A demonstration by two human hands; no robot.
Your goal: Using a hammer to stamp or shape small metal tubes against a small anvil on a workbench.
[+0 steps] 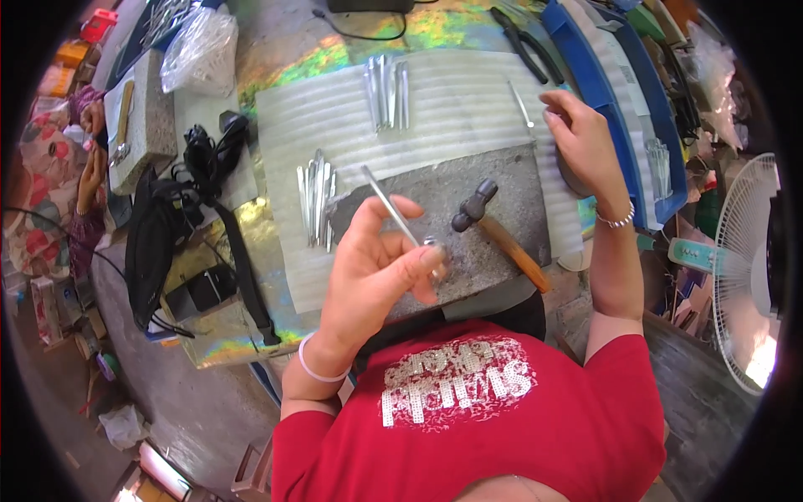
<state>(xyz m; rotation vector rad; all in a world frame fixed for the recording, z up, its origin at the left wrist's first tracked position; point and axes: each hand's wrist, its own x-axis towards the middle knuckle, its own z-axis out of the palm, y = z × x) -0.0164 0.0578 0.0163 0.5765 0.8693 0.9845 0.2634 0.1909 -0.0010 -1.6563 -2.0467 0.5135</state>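
Note:
Between the thumb and fingers of my left hand (381,263) is a slim silver metal rod (390,203), slanting up to the left over a grey stone slab (514,188). A small shiny rounded part shows by the thumb tip, too small to make out. Beyond the slab's right corner hovers my right hand (581,138), thumb and forefinger apart with nothing seen between them. Close to its fingertips a thin silver metal piece (521,105) lies on the white foam sheet (309,105). On the slab rests a ball-peen hammer (506,243), its wooden handle toward me.
Silver metal pieces lie in two groups, one left of the slab (316,201) and one at the back (386,92). Black-handled pliers (520,46) and blue trays (615,117) stand right; black straps (217,159) left. A fan (744,268) is far right. Another person's hands (90,163) work far left.

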